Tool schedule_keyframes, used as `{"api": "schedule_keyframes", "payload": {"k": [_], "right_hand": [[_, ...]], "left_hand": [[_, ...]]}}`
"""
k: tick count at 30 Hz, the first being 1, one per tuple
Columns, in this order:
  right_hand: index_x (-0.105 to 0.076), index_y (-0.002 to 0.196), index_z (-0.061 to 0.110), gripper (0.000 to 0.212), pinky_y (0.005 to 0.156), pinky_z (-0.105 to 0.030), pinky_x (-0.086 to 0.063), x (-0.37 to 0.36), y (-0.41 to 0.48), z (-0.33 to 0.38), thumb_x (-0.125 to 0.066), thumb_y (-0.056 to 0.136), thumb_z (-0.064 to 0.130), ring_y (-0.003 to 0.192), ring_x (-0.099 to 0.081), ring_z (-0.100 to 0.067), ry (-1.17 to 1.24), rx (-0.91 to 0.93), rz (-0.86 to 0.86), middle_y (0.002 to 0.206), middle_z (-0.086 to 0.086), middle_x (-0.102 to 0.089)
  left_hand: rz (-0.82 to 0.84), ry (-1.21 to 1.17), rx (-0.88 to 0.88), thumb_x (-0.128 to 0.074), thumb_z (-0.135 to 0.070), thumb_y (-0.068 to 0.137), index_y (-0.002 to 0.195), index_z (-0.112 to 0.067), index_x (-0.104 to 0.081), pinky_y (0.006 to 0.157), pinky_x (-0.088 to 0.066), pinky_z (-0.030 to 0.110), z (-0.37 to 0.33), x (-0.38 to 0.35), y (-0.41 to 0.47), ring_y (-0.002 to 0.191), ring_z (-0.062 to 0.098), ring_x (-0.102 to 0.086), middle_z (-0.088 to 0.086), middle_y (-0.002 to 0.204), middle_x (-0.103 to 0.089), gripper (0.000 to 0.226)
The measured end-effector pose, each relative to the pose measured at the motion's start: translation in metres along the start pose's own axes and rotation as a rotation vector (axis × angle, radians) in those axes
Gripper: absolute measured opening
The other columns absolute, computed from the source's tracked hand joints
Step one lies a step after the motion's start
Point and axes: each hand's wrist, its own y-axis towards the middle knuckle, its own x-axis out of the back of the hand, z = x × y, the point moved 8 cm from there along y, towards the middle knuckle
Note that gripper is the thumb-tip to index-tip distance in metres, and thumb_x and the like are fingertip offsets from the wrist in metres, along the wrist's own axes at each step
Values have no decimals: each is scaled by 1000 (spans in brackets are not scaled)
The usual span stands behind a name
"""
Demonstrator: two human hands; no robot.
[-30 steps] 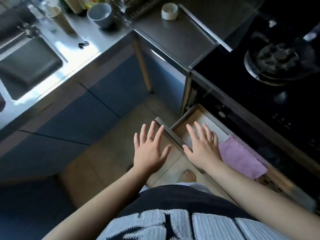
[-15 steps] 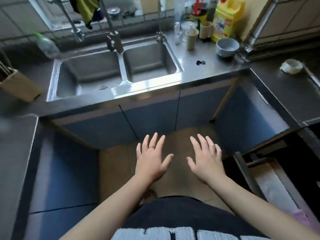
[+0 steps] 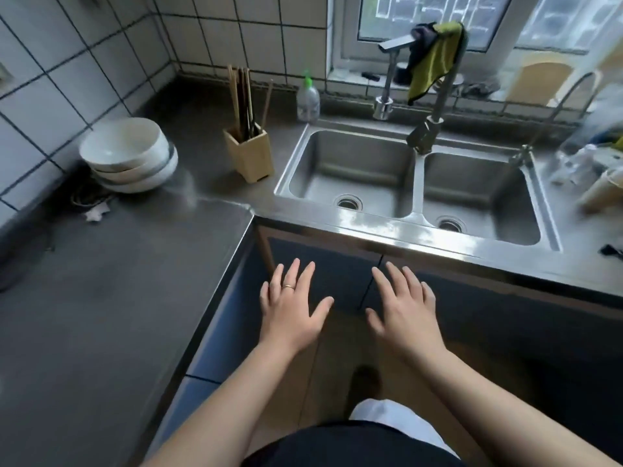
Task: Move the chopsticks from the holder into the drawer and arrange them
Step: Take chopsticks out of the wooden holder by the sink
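Observation:
A light wooden holder [image 3: 250,156] stands on the steel counter left of the sink, with several chopsticks [image 3: 243,99] upright in it. My left hand [image 3: 292,306] and my right hand [image 3: 404,308] hover side by side in front of the cabinet doors, fingers spread, palms down, holding nothing. Both are well below and nearer than the holder. The drawer is out of view.
A stack of white bowls [image 3: 129,156] sits at the left near the tiled wall. A double steel sink [image 3: 414,183] lies ahead, with a tap and a yellow-green cloth [image 3: 435,62] above it. A soap bottle [image 3: 307,99] stands behind the holder. Cups and clutter are at the right edge.
The view has swung left from the stove and open drawer to the sink corner, bringing the holder into sight. Both hands stay spread and empty in front of me.

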Motion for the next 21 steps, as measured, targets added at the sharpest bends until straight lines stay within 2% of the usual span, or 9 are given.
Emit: {"api": "schedule_keyframes", "payload": {"k": [4,10,17,21], "right_hand": [[-12,151,30,71,119,-50,-9,7,67,39,-44,90,49,149,-6,-28,-11,127,-2,161,-3,-12],[-19,149,30,67,118,-49,-11,17,173,83,-46,89,45,149,-10,-29,13,252,1,161,-3,-15],[-19,149,30,67,116,-44,-17,42,287,125,-47,90,47,147,-15,-26,73,336,0,159,1,-20],[-20,150,28,69,116,-44,-24,45,338,150,-49,90,47,145,-21,-22,238,305,51,157,3,-23]], "left_hand": [[-74,-2,86,-37,-62,93,154,-34,-13,118,1,48,33,27,44,149,18,6,-6,164,-7,71],[-138,-1,204,-37,-61,94,154,-35,-16,119,-6,50,73,57,117,150,19,3,-7,164,-10,69],[-272,-143,342,-46,-57,93,153,-32,-21,117,-13,44,121,102,194,149,17,-5,-7,162,-17,70],[-350,-247,354,-58,-54,88,153,-23,-23,118,-18,42,146,128,240,148,21,-13,-1,159,-25,80]]}}
